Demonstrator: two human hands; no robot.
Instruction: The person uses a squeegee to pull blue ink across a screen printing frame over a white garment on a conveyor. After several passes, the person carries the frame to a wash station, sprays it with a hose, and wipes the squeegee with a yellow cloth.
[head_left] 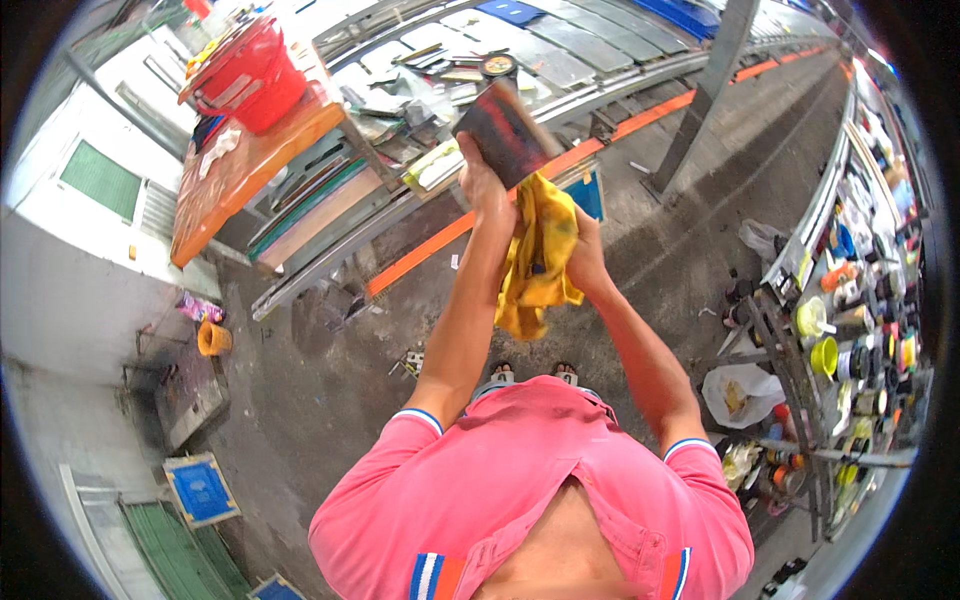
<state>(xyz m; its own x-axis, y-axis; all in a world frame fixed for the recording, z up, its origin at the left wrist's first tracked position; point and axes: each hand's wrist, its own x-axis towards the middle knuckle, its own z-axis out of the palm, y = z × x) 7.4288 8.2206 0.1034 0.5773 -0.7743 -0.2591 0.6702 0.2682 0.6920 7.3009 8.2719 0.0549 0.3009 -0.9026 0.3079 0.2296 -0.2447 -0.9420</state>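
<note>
My left hand (484, 182) grips the near left edge of a dark, flat rectangular block (503, 133) with reddish smears. Motion blurs the block's far edge, and its exact kind cannot be made out. A crumpled yellow cloth (541, 245) with dark stains hangs below the block, bunched between my two hands. My right hand (587, 256) is closed on the cloth's right side, with its fingers mostly hidden by the folds. At its top the cloth meets the block's lower edge. Both arms reach forward, away from my body.
Ahead runs a long metal-edged table (570, 60) with flat panels, tools and an orange rail (430, 248). A red bucket (262, 85) stands on the wooden bench (255, 185) at left. At right, a crowded shelf (860, 345) holds many containers beside a white bag-lined bin (742, 393).
</note>
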